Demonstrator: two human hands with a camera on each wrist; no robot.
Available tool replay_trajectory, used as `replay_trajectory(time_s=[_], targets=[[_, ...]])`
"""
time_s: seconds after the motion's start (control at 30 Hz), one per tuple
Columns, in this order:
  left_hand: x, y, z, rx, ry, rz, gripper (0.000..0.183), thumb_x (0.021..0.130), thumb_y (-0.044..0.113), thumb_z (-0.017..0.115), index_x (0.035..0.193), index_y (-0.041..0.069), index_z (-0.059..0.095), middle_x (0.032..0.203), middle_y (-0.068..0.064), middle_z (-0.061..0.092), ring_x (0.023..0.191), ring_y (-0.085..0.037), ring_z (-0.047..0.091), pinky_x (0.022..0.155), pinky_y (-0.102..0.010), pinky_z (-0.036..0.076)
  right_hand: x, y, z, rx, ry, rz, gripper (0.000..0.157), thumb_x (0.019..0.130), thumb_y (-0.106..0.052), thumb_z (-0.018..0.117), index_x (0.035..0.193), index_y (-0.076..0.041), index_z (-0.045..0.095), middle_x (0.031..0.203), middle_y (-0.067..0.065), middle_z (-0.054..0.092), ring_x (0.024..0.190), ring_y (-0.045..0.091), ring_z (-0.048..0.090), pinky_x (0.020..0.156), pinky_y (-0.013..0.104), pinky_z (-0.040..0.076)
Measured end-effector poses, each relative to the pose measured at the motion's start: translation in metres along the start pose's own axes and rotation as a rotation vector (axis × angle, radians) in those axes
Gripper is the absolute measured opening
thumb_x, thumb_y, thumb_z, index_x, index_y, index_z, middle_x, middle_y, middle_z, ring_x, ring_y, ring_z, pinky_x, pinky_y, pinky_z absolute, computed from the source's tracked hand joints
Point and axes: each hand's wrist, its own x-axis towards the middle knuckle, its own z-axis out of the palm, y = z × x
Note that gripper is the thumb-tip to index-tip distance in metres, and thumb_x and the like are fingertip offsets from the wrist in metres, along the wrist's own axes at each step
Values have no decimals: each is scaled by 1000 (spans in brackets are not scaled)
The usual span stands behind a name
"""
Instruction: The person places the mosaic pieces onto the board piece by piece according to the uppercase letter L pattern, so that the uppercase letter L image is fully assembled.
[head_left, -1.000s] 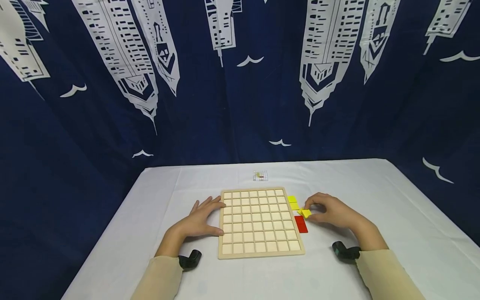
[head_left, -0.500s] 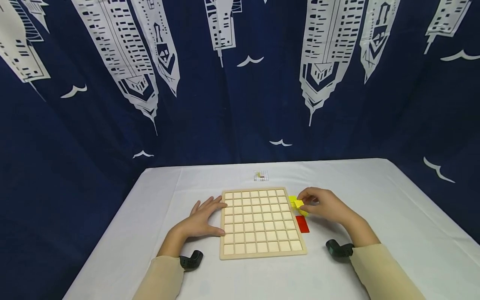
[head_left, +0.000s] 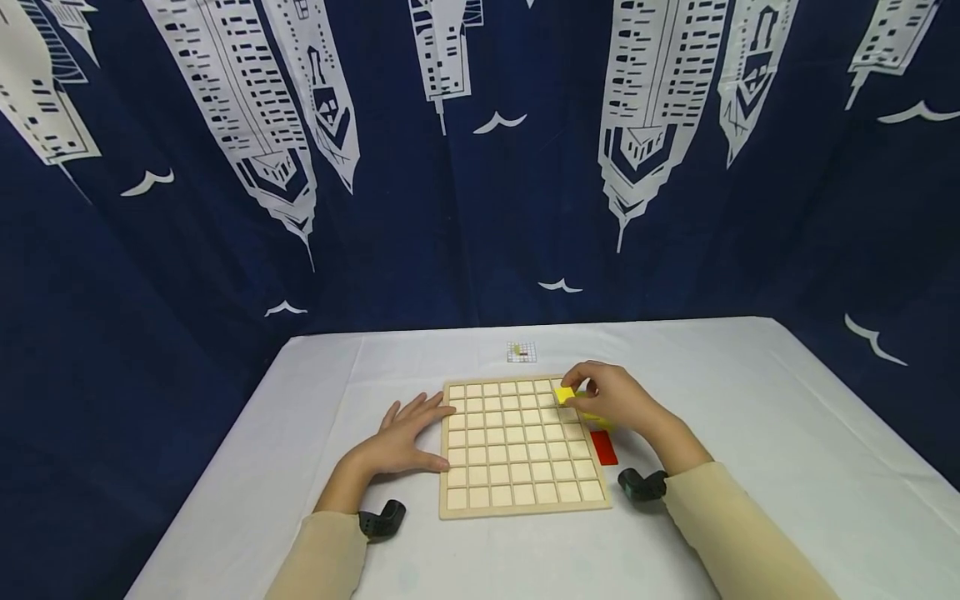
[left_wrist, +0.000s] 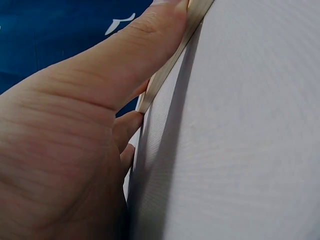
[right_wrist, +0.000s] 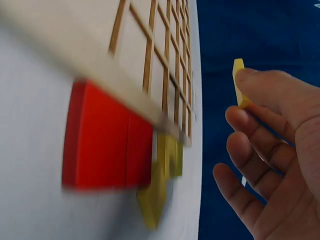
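Observation:
A square wooden grid board (head_left: 525,512) with shallow cells lies on the white table. My left hand (head_left: 397,442) rests at its left edge, fingers spread and thumb touching the frame; the left wrist view shows the thumb (left_wrist: 145,40) against the wooden edge. Between thumb and index finger, my right hand (head_left: 618,396) pinches a yellow square tile (head_left: 565,395), over the board's upper right corner cells. In the right wrist view this tile (right_wrist: 241,97) is edge-on and raised above the board. Other yellow tiles (right_wrist: 156,192) lie beside the right edge, partly hidden by my hand in the head view.
Two red tiles (right_wrist: 105,145) lie side by side against the board's right edge. Beyond the board is a small printed grid card (head_left: 521,352) with coloured cells. A dark blue curtain (head_left: 465,217) with white buildings hangs behind the table.
My right hand has lifted the yellow tile from the pile beside the board and carried it left and away from me, over the board's far right corner. The left hand stays put.

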Motion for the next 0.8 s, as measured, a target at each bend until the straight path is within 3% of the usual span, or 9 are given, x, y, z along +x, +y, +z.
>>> replay_trajectory(time_s=[0.43,0.8], targets=[[1,-1,0,-1,-4,-1,92,71,51,85,150,25,45,168,-5,21,157,-35,7,124,-63,-7,26,-26,20,26,30,21,21,85,-15,79,104,-10,71,99,5,70,78,16,56,74,29,50],[2,-1,0,-12,-7,-3,91,71,51,85,149,25,46,168,-5,22,157,-35,7,123,-63,-7,40,-41,35,31,-11,27,23,84,-16,79,105,-10,71,100,5,69,83,17,63,75,31,54]])
